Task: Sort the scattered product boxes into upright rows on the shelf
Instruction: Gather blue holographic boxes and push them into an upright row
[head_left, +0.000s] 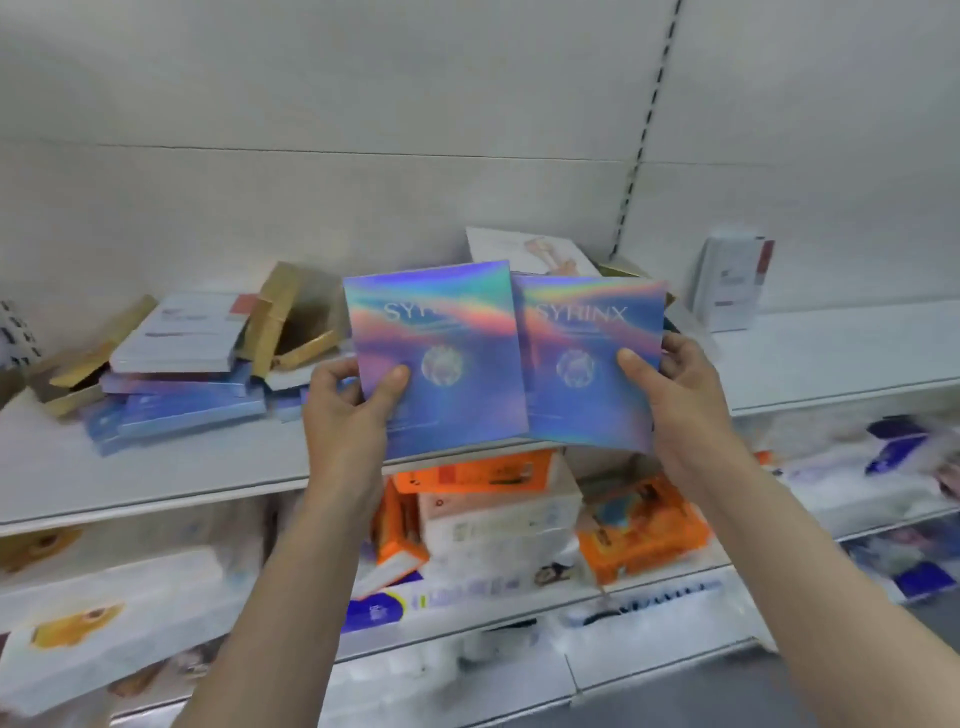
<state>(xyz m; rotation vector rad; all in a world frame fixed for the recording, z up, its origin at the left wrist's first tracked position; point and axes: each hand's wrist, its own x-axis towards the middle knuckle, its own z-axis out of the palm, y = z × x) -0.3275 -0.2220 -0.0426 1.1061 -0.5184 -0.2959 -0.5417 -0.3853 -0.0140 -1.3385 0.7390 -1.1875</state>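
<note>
Two flat holographic blue boxes are held up side by side in front of the white shelf (156, 467). My left hand (345, 400) grips the left holographic box (441, 322) at its lower left edge, thumb on the front. My right hand (675, 384) grips the right holographic box (592, 384) at its right edge; its left edge sits behind the other box. On the shelf at the left lies a messy pile of blue boxes (176, 405), with a white flat box (187, 332) on top and open gold cartons (291, 317) around it.
A white box (735, 280) stands upright at the shelf's back right. Another white box (530, 249) leans behind the held pair. Lower shelves carry orange packs (644, 530), white packages and tissue packs. A slotted upright (647, 124) runs up the back wall.
</note>
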